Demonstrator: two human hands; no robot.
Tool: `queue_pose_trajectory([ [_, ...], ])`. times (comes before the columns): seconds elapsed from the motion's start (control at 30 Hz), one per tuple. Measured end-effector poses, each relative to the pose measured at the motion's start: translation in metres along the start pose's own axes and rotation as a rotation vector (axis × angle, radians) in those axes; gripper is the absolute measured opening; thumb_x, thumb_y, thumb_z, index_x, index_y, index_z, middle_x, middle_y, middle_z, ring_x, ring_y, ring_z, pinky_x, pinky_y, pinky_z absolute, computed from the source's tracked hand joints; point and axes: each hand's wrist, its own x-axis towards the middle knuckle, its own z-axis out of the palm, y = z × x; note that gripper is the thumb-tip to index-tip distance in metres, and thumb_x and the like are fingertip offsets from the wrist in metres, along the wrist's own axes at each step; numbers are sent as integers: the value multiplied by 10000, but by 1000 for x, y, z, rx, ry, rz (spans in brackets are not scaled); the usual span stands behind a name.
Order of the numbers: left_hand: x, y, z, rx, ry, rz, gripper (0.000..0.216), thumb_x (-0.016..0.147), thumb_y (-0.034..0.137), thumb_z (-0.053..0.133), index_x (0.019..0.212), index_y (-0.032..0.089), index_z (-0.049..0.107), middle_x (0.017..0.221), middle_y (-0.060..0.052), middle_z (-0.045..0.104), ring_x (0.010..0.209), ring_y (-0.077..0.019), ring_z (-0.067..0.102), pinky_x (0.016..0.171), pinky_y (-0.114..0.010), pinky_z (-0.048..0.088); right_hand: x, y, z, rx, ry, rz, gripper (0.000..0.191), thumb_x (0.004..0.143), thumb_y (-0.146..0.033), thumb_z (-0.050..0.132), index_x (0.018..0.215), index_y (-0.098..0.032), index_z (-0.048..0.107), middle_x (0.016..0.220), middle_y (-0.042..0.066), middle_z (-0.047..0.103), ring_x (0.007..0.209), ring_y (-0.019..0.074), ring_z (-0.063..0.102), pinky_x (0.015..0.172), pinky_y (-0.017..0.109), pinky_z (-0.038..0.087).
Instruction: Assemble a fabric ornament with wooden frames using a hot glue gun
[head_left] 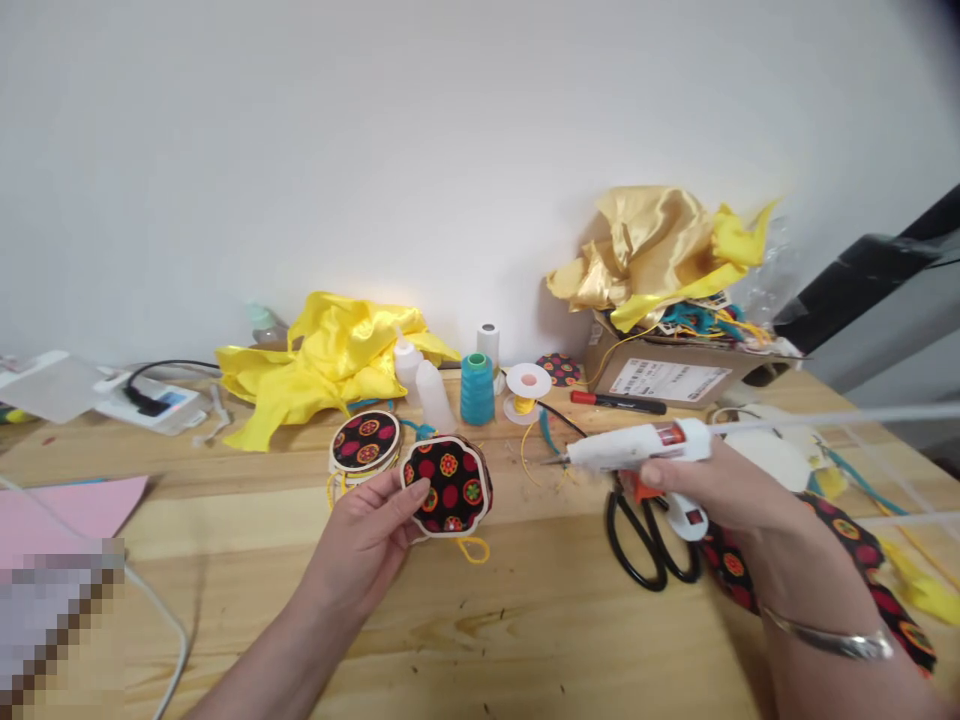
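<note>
My left hand point(375, 530) grips a scalloped, fabric-covered piece point(448, 487) with a pale rim and black floral cloth, thumb on its face. A yellow cord loop point(474, 549) hangs below it. In my right hand point(697, 485) is a white hot glue gun point(637, 447) with an orange trigger, its nozzle pointing left toward the piece but apart from it. A glue stick reaches out of its back end. Below the gun lie black-handled scissors point(637, 560), partly hidden by it. Just behind my left hand sits a stack of round floral pieces point(365, 441).
Yellow satin cloth point(322, 360), squeeze bottles point(433, 393), a teal thread cone point(477, 390) and a ribbon spool point(528, 381) line the wall side. A cardboard box point(660, 370) heaped with fabric stands back right, behind a marker point(618, 402). A white cable point(176, 630) crosses the left side.
</note>
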Motion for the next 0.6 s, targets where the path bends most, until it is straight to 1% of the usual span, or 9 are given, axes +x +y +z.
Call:
queue_pose_trajectory([
  [0.07,-1,-1,1,11,9,-11,167,707,163,745,871,136,735,781,-60,763,677,-179,704,664,-290,586,5,-2,-4,-89,-67,48,413,595,-551,727,720,-165,649,587,-6,559,488,112,449,398,218,339],
  [0.13,-1,-1,2,18,12,-19,160,694,173,756,849,136,736,767,-57,761,658,-172,700,649,-282,584,9,-5,-7,-149,-114,57,376,633,-527,711,701,-163,647,581,-18,553,494,104,452,438,217,365],
  [0.2,-1,-1,3,28,15,-28,158,677,188,770,821,135,734,747,-55,758,632,-166,693,625,-275,582,12,-4,-9,-172,-120,36,375,658,-527,693,733,-160,664,655,-5,602,578,122,509,535,227,414],
  [0.27,-1,-1,4,40,21,-32,158,664,201,781,795,131,731,729,-55,755,621,-163,688,613,-271,579,13,0,-12,-206,-103,36,409,662,-549,681,769,-154,673,713,8,630,644,141,536,593,238,421],
  [0.4,-3,-3,5,61,10,-27,171,660,220,785,790,129,723,718,-51,748,624,-163,683,627,-284,577,14,13,-20,-363,-25,164,467,663,-614,641,702,-149,636,558,-21,538,513,115,449,472,231,318],
  [0.47,-4,-5,5,70,-3,-29,183,670,229,779,814,131,722,724,-47,747,635,-161,681,640,-290,574,13,16,-21,-439,38,201,472,667,-628,624,667,-157,614,519,-29,505,479,108,424,451,231,281],
  [0.53,-6,-6,5,82,-12,-29,191,679,235,772,831,130,721,745,-49,747,651,-161,679,647,-291,569,10,13,-20,-558,94,262,485,680,-643,596,592,-167,586,486,-17,500,461,119,441,447,241,281],
  [0.6,-6,-7,5,95,-17,-24,193,679,240,772,826,128,718,756,-52,746,655,-164,676,642,-297,565,4,4,-17,-755,167,372,528,698,-669,553,517,-173,570,478,28,535,481,166,506,460,268,312],
])
